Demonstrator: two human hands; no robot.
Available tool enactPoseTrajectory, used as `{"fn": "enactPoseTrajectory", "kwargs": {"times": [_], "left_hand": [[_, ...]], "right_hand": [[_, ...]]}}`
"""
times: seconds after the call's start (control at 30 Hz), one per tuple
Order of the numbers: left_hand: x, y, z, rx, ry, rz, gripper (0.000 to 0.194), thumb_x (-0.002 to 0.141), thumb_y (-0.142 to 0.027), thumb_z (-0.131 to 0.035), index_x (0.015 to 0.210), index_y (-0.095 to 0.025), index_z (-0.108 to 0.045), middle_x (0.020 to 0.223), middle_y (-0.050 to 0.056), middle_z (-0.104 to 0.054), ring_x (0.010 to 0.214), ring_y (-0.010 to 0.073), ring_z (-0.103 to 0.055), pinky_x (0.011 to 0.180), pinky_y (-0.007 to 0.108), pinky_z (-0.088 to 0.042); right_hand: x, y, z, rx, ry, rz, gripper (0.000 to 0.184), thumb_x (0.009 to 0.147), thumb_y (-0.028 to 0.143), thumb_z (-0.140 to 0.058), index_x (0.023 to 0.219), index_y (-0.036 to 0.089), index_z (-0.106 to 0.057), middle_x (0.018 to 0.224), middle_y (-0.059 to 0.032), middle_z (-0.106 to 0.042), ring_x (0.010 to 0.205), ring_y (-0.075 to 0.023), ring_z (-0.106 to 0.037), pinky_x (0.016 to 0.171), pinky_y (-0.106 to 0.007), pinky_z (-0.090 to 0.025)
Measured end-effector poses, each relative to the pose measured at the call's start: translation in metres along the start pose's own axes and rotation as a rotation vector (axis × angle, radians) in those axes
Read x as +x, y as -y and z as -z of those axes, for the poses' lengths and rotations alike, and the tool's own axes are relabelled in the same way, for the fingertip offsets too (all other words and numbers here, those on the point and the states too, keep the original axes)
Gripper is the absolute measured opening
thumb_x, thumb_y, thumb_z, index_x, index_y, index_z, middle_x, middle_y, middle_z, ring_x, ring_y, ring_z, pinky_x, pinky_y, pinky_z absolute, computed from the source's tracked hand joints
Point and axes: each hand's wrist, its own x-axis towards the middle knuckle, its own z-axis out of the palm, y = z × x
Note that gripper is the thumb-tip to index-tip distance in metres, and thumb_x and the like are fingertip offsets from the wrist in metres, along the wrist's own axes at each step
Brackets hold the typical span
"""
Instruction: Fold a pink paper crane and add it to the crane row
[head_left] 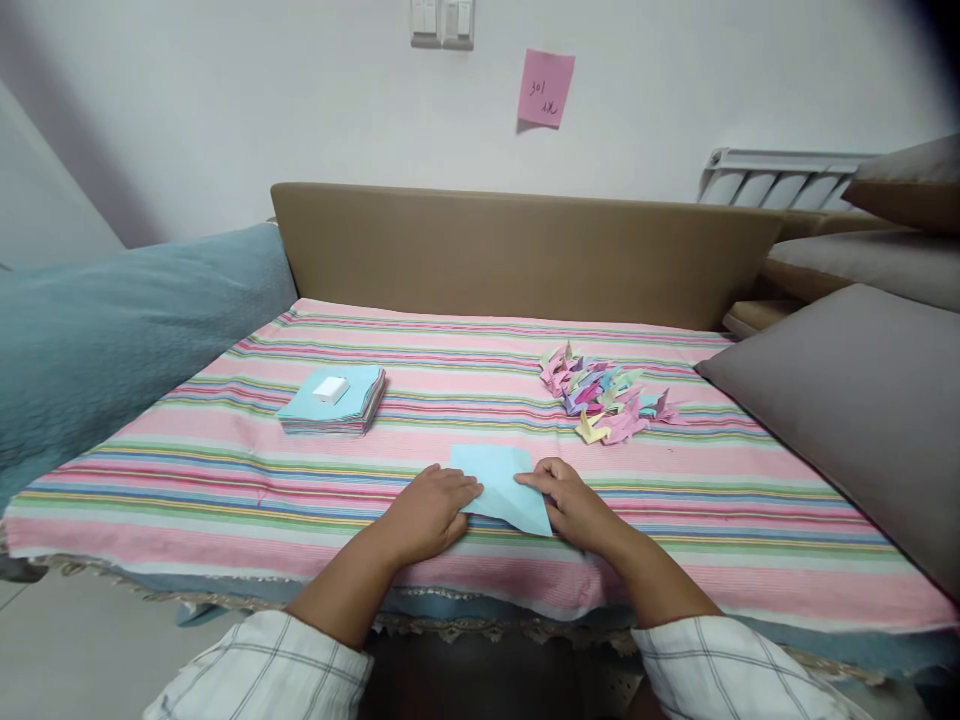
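1. Left hand (431, 512) lies on the left side of the blue sheet (496, 478), thumb apart from fingers; the right hand (570, 505) reaches its index finger over the right side. Whether its thumb pinches from beneath cannot be told.
2. Between the hands, the sheet rests on the striped cloth (187, 490), its near right corner slanting toward the person.
3. Handling it well probably calls for light, even finger pressure and squarely matched edges; the soft cloth likely makes crisp creases harder, so a firm nail stroke should help.
4. On the wall, a pink note (546, 88) reads "301"; the mark below is unclear. No brand is legible.
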Motion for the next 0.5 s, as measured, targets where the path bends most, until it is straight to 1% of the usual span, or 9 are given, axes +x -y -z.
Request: {"fn": "enactPoseTrajectory", "kwargs": {"times": [0.07,0.17,0.27,0.3,0.4,0.5], "left_hand": [[0.000,-0.001,0.000,0.006,0.005,0.005,0.048,0.076,-0.016,-0.047,0.123,-0.024,-0.052,0.125,0.005,-0.058,0.113,0.0240,-0.052,0.102,0.047,-0.034],[0.001,-0.001,0.001,0.007,0.012,0.006,0.049,0.076,-0.016,-0.048,0.124,-0.024,-0.051,0.124,0.005,-0.058,0.113,0.0233,-0.052,0.101,0.044,-0.035],[0.002,0.001,0.003,-0.002,0.006,0.003,0.054,0.073,-0.017,-0.053,0.127,-0.023,-0.049,0.122,0.005,-0.060,0.111,0.0225,-0.054,0.099,0.040,-0.038],[0.002,0.003,0.004,0.005,0.003,0.012,0.054,0.072,-0.017,-0.055,0.125,-0.022,-0.050,0.121,0.006,-0.061,0.110,0.0230,-0.054,0.098,0.039,-0.039],[0.003,0.007,0.005,0.058,-0.013,0.094,0.042,0.069,-0.017,-0.060,0.111,-0.020,-0.061,0.119,0.009,-0.061,0.110,0.0263,-0.056,0.095,0.041,-0.041],[0.004,0.011,0.002,0.067,-0.055,0.190,0.025,0.072,-0.021,-0.061,0.096,-0.019,-0.068,0.122,0.011,-0.060,0.110,0.0275,-0.056,0.094,0.041,-0.042]], "right_hand": [[0.000,0.001,-0.001,-0.032,0.010,0.009,0.047,0.078,0.005,-0.047,0.119,0.025,-0.060,0.099,-0.0082,-0.048,0.096,-0.0197,-0.048,0.087,-0.035,-0.042],[-0.001,0.000,-0.001,-0.041,0.041,-0.022,0.050,0.074,0.001,-0.049,0.115,0.026,-0.062,0.097,-0.0074,-0.048,0.094,-0.0194,-0.048,0.084,-0.034,-0.043],[-0.002,-0.002,-0.001,-0.024,0.049,-0.049,0.047,0.074,0.003,-0.052,0.113,0.026,-0.064,0.095,-0.0070,-0.048,0.092,-0.0191,-0.048,0.083,-0.033,-0.043],[-0.002,-0.003,-0.001,-0.016,0.047,-0.057,0.045,0.074,0.005,-0.052,0.112,0.025,-0.064,0.094,-0.0071,-0.048,0.091,-0.0190,-0.049,0.083,-0.033,-0.043],[-0.002,-0.005,-0.001,0.019,0.030,-0.094,0.038,0.074,0.008,-0.056,0.107,0.022,-0.066,0.097,-0.0076,-0.049,0.093,-0.0193,-0.050,0.083,-0.032,-0.043],[0.000,-0.005,0.000,0.052,-0.004,-0.147,0.027,0.077,0.016,-0.056,0.102,0.020,-0.067,0.098,-0.0077,-0.052,0.095,-0.0194,-0.051,0.084,-0.032,-0.043]]}}
